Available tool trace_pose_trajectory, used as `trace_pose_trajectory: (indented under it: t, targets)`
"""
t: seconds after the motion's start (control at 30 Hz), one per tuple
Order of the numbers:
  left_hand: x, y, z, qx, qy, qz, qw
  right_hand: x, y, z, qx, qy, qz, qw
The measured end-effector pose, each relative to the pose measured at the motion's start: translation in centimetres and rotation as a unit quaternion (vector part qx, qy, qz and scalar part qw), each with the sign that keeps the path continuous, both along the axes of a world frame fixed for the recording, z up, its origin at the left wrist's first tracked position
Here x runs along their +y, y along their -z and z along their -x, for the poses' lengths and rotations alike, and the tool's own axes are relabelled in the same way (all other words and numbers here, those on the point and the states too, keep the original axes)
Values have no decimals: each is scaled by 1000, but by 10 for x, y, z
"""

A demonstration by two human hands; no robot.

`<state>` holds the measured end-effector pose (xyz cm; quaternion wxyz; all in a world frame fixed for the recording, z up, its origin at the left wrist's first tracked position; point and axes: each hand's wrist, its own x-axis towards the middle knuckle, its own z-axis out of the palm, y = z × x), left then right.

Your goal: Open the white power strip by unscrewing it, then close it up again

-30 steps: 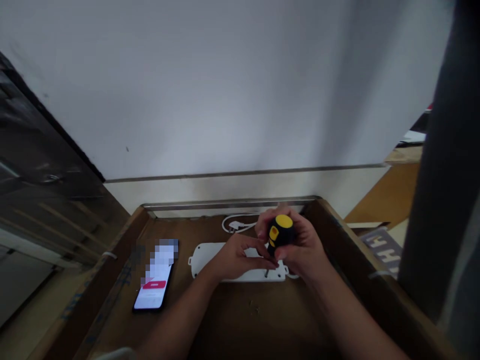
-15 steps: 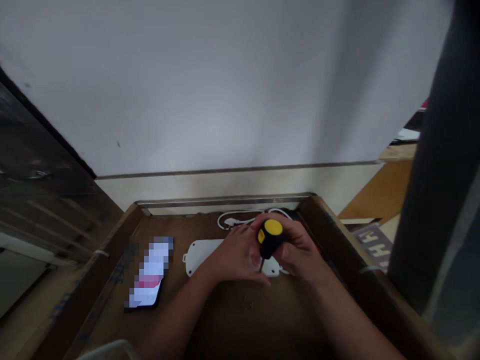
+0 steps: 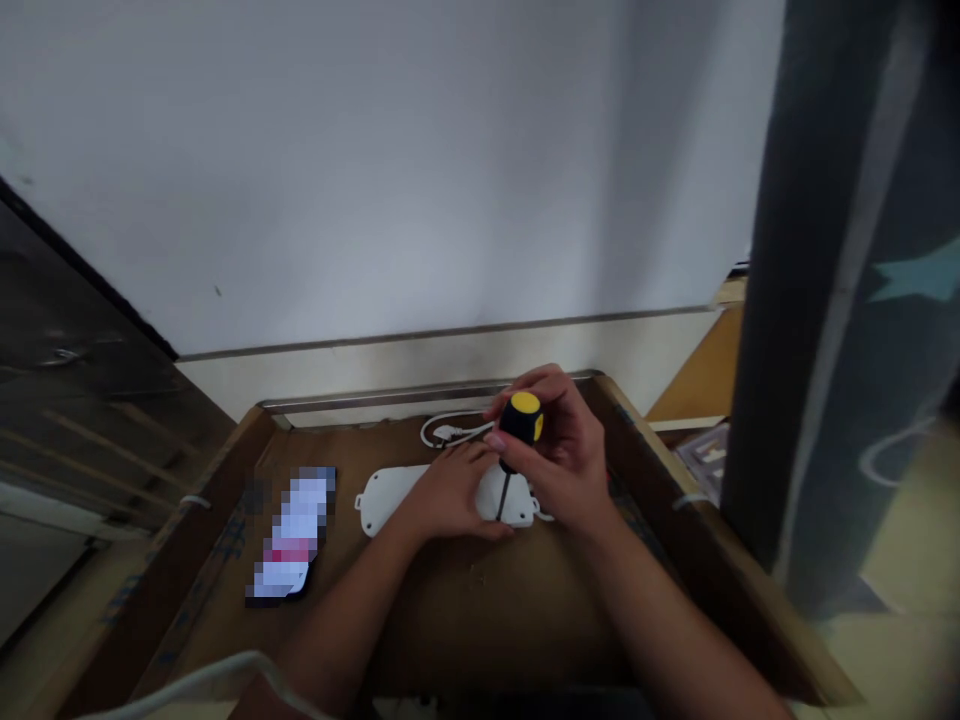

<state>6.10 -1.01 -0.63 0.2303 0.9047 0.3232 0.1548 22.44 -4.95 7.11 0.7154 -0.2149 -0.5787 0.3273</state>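
My right hand (image 3: 562,450) grips the black-and-yellow handle of a screwdriver (image 3: 523,418), held nearly upright. Its shaft runs down to the near right part of a white oblong casing (image 3: 390,492), close to a corner hole. My left hand (image 3: 452,492) lies across the middle of that casing, holding it with fingers on the far side and thumb on the near edge. A white cable with a plug (image 3: 450,433) is coiled just behind the casing.
A lit phone (image 3: 296,535), its screen blurred out, lies left of the casing. Raised wooden edges (image 3: 720,530) flank the brown surface. Tiny screws (image 3: 477,577) lie in front. A white panel stands behind, and dark cloth hangs at the right.
The view has shifted, moving the scene slightly left. My right hand has lifted and turned the screwdriver handle, so more of the shaft shows. My left hand stays on the casing.
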Motion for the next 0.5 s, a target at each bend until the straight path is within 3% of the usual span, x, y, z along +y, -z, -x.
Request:
trace_pose_trajectory:
  t: [0.13, 0.2, 0.33, 0.5]
  targets:
    - [-3, 2, 1, 37, -29, -30, 998, 3, 0, -9, -74, 55, -10, 996]
    - [-9, 4, 5, 69, -56, -67, 994, 2, -9, -16, -172, 92, -15, 981]
    - [-32, 10, 25, 146, -148, -128, 970, -5, -45, -30, -443, 160, 28, 882]
    - [-61, 19, 42, 184, -278, -169, 928, -17, -96, -23, -599, 161, 50, 783]
